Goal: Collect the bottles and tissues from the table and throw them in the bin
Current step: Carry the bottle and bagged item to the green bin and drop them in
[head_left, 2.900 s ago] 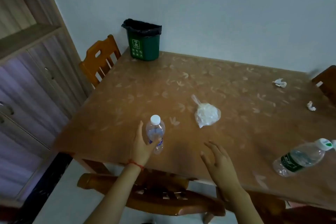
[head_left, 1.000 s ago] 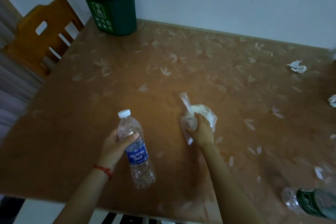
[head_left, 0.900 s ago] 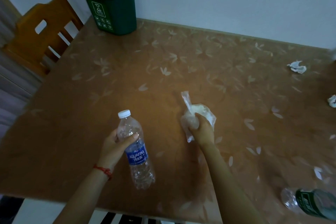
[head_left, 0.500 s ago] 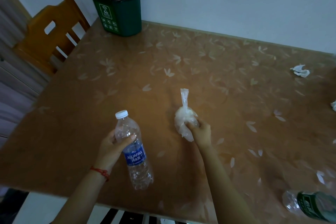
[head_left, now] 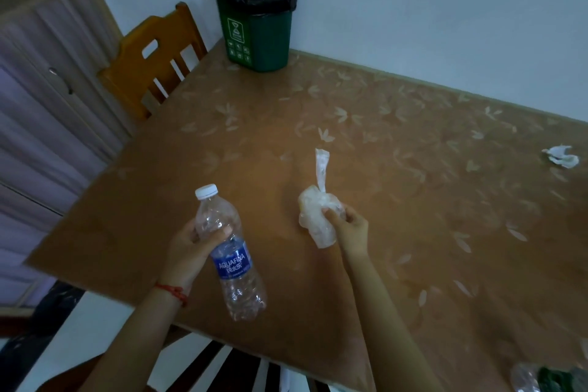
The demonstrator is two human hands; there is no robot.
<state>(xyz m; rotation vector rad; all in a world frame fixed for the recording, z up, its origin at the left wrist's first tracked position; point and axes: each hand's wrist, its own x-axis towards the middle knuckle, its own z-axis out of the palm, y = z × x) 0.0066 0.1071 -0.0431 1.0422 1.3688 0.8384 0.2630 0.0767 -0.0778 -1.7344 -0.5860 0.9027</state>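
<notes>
Head view
Clear plastic: your left hand (head_left: 187,251) is wrapped round the bottle (head_left: 230,251), cap up, blue label facing you, base tilted toward you above the table's near edge.
Right hand: your right hand (head_left: 351,229) is pinched shut on the bag (head_left: 318,216), held just above the table (head_left: 413,200), its twisted tail pointing up.
Tissue: one crumpled tissue (head_left: 560,156) lies on the table far to your right, well apart from both hands.
Second bottle: a green-labelled one (head_left: 547,377) is half cut off at the lower right corner.
Bin: green bin (head_left: 257,25) with black liner stands on the far left corner against the wall, beside the chair (head_left: 149,64).
</notes>
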